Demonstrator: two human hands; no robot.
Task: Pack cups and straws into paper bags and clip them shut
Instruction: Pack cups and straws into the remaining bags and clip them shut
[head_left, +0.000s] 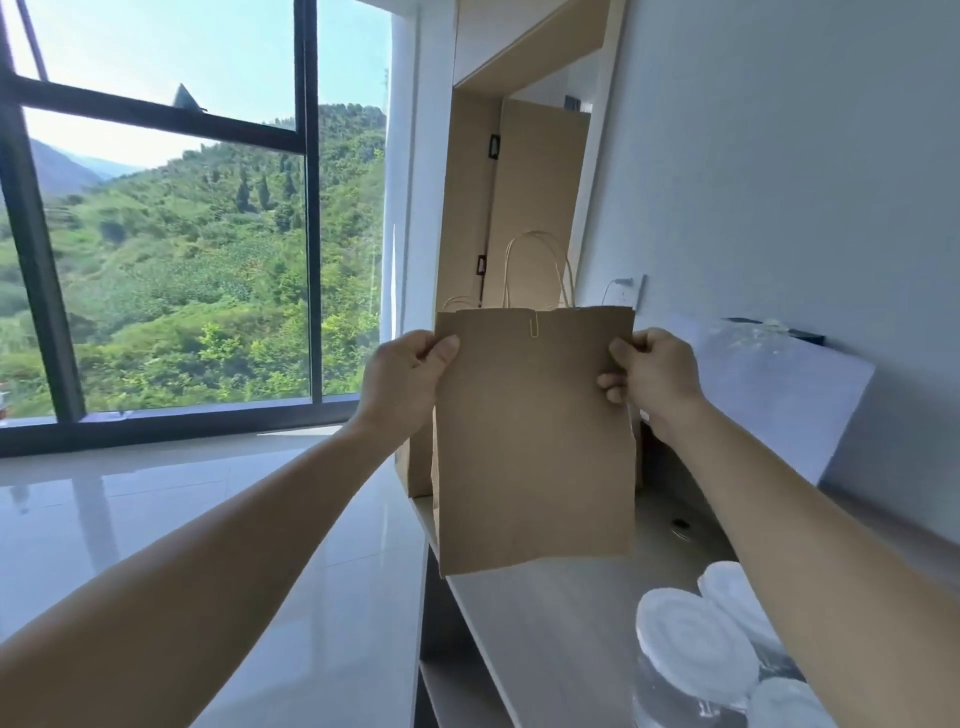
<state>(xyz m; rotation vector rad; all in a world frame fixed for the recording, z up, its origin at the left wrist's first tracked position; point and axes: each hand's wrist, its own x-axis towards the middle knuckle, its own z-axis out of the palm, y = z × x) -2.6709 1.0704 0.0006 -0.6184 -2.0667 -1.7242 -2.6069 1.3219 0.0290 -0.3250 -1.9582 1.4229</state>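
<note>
A brown paper bag (535, 441) hangs upright in front of me above the left end of a light shelf top (561, 618). A yellow paper clip (533, 327) sits on its top edge, left of centre, and its twine handles (540, 270) rise behind. My left hand (402, 387) pinches the bag's upper left edge. My right hand (652, 379) pinches the upper right edge. Clear plastic cups with white lids (696, 654) stand at the lower right, partly cut off by my right arm. The bag's contents are hidden.
Another brown bag (420, 467) stands behind the held one on the shelf top. A clear plastic packet (758, 338) lies further back by the white wall. A small dark object (679, 524) lies on the shelf top. A glossy tiled floor and large window are to the left.
</note>
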